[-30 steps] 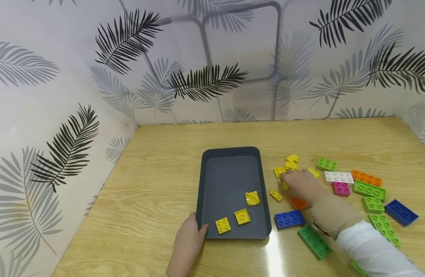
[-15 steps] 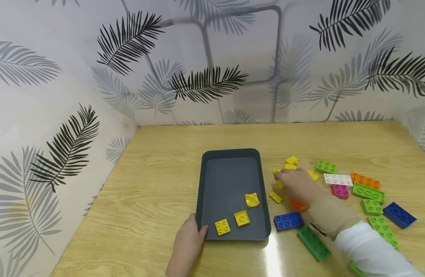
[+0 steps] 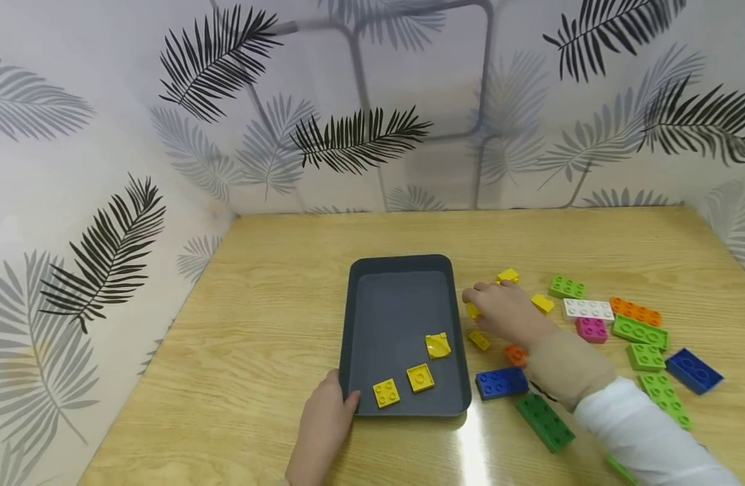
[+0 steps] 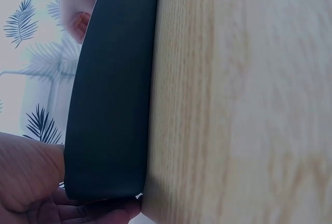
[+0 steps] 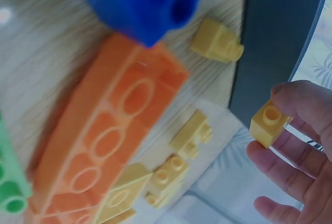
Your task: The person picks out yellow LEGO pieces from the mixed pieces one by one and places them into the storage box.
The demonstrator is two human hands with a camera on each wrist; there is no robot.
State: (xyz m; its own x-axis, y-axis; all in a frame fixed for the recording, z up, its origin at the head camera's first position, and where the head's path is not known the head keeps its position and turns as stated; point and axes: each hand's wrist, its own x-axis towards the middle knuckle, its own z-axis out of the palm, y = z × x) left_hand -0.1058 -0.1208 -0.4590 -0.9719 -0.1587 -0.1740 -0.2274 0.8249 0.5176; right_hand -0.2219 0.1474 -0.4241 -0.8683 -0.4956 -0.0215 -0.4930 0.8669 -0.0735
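Observation:
My left hand [image 3: 325, 420] holds the dark grey tray [image 3: 346, 331] at its near left corner, thumb on the rim. In the left wrist view, its fingers [image 4: 106, 213] wrap around the tray's end wall. My right hand [image 3: 500, 312] is just right of the tray and pinches a small yellow toy building brick [image 5: 265, 125] between thumb and fingers, off the table. Inside the tray, toward the near side, lie a yellow four-stud brick [image 3: 386, 393], a yellow square brick [image 3: 420, 378] with its hollow side up, and a yellow curved piece [image 3: 437, 345].
Beside the tray's right wall lie a small yellow brick [image 3: 478, 339] and a blue brick [image 3: 502, 383]. Yellow bricks [image 3: 507, 275] are behind my right hand. Farther right spread a dark green brick [image 3: 545, 422], a white brick [image 3: 588, 309], an orange brick [image 3: 636, 311] and several light green ones.
My right hand has moved left toward the tray, with a yellow brick pinched in it. My left hand keeps its hold on the tray corner.

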